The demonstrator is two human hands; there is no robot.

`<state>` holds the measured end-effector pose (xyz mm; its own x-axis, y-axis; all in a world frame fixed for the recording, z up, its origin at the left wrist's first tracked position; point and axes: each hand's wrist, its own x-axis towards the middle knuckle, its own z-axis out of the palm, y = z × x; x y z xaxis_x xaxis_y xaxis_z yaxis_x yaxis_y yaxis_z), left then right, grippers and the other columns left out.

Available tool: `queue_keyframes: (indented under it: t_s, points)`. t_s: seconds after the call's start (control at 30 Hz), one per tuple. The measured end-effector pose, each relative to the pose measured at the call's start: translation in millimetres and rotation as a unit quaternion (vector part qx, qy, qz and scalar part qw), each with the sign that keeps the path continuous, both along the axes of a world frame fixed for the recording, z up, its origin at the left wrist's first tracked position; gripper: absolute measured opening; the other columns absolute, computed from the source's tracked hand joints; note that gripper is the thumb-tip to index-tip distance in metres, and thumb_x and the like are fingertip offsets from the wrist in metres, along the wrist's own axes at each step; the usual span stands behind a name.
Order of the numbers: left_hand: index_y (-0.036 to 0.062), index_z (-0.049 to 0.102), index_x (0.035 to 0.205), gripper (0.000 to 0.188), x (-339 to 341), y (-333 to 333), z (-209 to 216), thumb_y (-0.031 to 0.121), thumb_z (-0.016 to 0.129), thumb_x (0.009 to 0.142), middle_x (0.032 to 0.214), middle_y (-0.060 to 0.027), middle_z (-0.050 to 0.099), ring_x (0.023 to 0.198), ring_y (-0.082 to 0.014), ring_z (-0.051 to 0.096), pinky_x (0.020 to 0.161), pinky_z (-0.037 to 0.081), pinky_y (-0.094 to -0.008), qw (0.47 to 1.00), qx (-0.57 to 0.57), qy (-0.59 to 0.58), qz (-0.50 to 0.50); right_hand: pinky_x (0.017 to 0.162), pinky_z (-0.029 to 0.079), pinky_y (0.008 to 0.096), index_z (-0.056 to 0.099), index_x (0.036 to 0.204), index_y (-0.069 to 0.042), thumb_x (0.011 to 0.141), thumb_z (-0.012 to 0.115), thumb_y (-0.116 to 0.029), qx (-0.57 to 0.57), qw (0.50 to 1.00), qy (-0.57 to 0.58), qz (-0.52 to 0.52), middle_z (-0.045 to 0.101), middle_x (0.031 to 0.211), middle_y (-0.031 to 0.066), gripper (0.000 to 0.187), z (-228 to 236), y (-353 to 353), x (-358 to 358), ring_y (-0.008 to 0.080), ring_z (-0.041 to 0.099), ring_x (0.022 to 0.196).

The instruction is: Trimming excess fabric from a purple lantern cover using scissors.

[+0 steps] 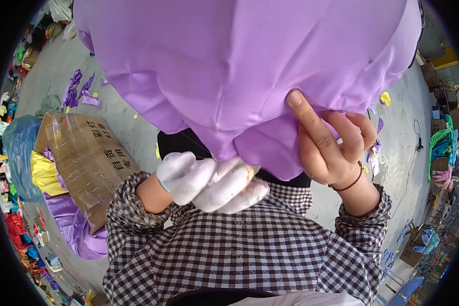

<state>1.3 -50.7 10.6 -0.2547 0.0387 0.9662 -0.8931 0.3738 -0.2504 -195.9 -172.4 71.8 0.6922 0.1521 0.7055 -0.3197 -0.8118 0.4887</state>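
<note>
A large sheet of purple satin cloth (229,66) fills the upper middle of the view, bulging in a rounded shape with a seam down it. My left hand (214,182), in a white knit glove, is closed on the gathered lower edge of this cloth. On the right, my bare right hand (329,145) lays its index finger on the satin surface. Its other fingers curl at the cloth's edge, and the thumb is hidden behind a fold. Whatever supports the satin from inside is hidden.
At left, an open cardboard box (94,153) stands by yellow cloth (47,173) and more purple cloth (81,232). A blue plastic bag (23,153) is beside it. Purple scraps (79,92) lie on the grey floor (137,137). Green cloth (438,143) and boxes line the right side.
</note>
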Motion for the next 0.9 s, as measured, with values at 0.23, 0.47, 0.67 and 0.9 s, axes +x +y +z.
queue_keyframes:
  t_s: [0.23,0.47,0.67,0.9]
  points:
    - [0.0246,0.076,0.094,0.009,2.3,1.7,10.7,0.027,0.071,0.086,0.083,0.0115,0.074,0.066,-0.0064,0.051,0.066,0.034,-0.0244,0.989,0.103,-0.035,0.101,0.08,0.042,0.0307,0.056,0.085,-0.014,0.096,0.067,-0.023,0.074,0.994,0.038,0.066,0.074,0.11,0.0001,0.017,-18.1,25.2,-24.2,0.0166,0.055,0.087]
    - [0.0249,0.075,0.093,0.009,-9.1,17.9,19.5,0.028,0.068,0.088,0.089,0.0112,0.073,0.073,-0.0062,0.052,0.066,0.037,-0.0222,0.99,0.136,0.032,-0.007,0.078,0.042,0.0321,0.068,0.098,-0.017,0.095,0.068,-0.03,0.055,0.989,-0.12,0.071,0.061,0.103,-0.0039,0.014,-9.3,36.6,26.8,0.0142,0.053,0.089]
    - [0.0258,0.075,0.093,0.01,-21.4,-15.6,7.7,0.025,0.065,0.09,0.095,0.0129,0.073,0.088,-0.0065,0.055,0.062,0.033,-0.0211,0.979,-0.089,0.185,-0.014,0.077,0.043,0.032,0.075,0.105,-0.015,0.086,0.077,-0.03,0.009,0.999,-0.007,0.03,0.059,0.105,-0.0036,0.024,3.1,35.8,22.1,0.0138,0.053,0.092]
    - [0.0263,0.078,0.098,0.017,18.8,-11.2,12.1,0.034,0.063,0.094,0.091,0.0155,0.071,0.094,-0.0088,0.056,0.069,0.041,-0.0226,0.988,-0.009,0.047,0.147,0.079,0.036,0.0365,0.081,0.094,-0.025,0.067,0.076,-0.018,0.136,0.982,-0.092,0.092,0.062,0.104,-0.0098,0.029,-5.2,28.0,28.8,0.0099,0.055,0.089]
